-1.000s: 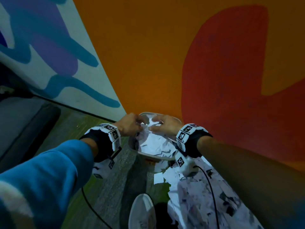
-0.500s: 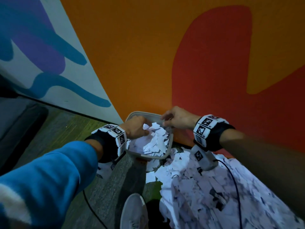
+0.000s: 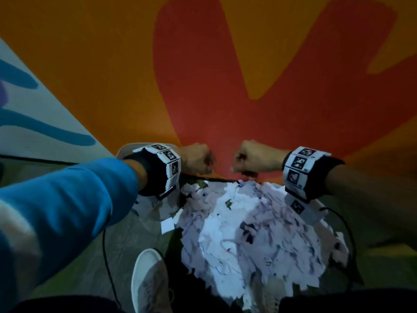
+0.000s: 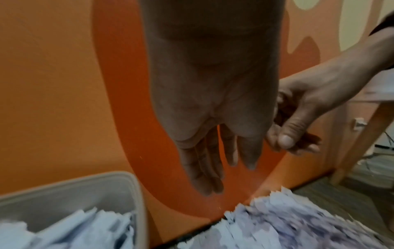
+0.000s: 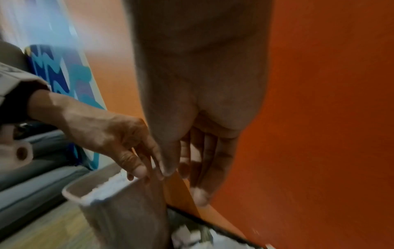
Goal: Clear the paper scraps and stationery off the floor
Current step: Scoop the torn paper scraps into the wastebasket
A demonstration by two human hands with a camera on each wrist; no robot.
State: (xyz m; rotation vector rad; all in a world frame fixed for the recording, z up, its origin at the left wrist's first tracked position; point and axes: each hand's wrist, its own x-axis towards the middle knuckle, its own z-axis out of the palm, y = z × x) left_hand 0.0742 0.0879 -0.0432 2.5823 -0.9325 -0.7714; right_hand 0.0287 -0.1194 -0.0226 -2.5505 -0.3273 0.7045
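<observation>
A big heap of white paper scraps (image 3: 248, 233) lies on the floor against the orange wall, also seen in the left wrist view (image 4: 298, 224). To its left stands a grey bin (image 3: 126, 150) with scraps inside (image 4: 64, 227); its wall shows in the right wrist view (image 5: 102, 210). My left hand (image 3: 198, 162) hangs above the heap's far left edge, beside the bin, fingers relaxed and empty (image 4: 213, 168). My right hand (image 3: 250, 162) hovers close beside it over the heap's far edge, fingers loose and holding nothing (image 5: 198, 168).
The painted wall (image 3: 225, 64) rises right behind the heap and bin. A white shoe (image 3: 149, 283) stands on the floor near the heap's left edge, with a black cable (image 3: 108, 256) beside it. A wooden table leg (image 4: 362, 134) stands to the right.
Both hands have left the bin, where they let scraps go, and moved right to hang over the heap. The head view has swung right too.
</observation>
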